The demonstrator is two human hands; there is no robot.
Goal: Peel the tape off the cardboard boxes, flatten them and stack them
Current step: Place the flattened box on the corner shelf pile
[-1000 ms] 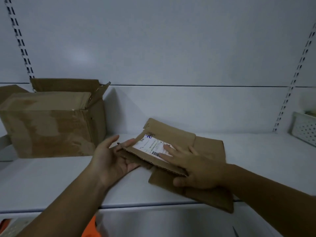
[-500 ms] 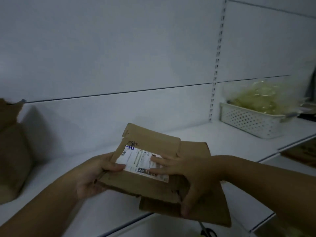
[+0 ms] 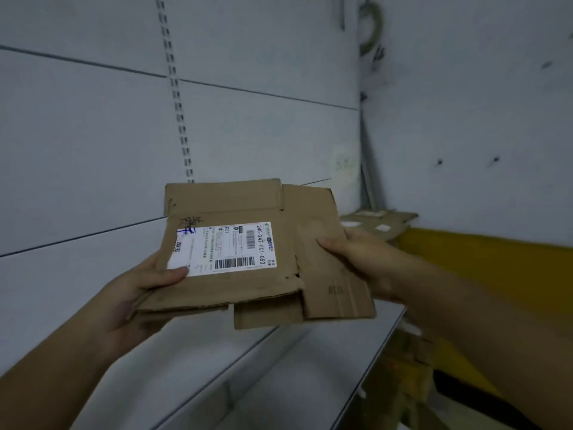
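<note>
A flattened brown cardboard box (image 3: 313, 243) with a white shipping label (image 3: 226, 248) is held in the air above the shelf. My left hand (image 3: 139, 293) grips its left edge, thumb on the label's corner and fingers underneath. My right hand (image 3: 362, 259) grips its right side, thumb on top. Beyond it, at the right, lies a stack of flattened cardboard (image 3: 378, 223) with white labels, partly hidden behind my right hand.
A white metal shelf (image 3: 279, 377) runs below the box, with a white slotted back wall (image 3: 179, 119). A yellow surface (image 3: 483, 262) lies at the right under the stack. More cardboard scraps (image 3: 412, 352) sit low at the right.
Both hands lifted the flattened box off the shelf and carried it rightward. The view swung right, so the large open box and the white basket left the frame and the cardboard stack appeared.
</note>
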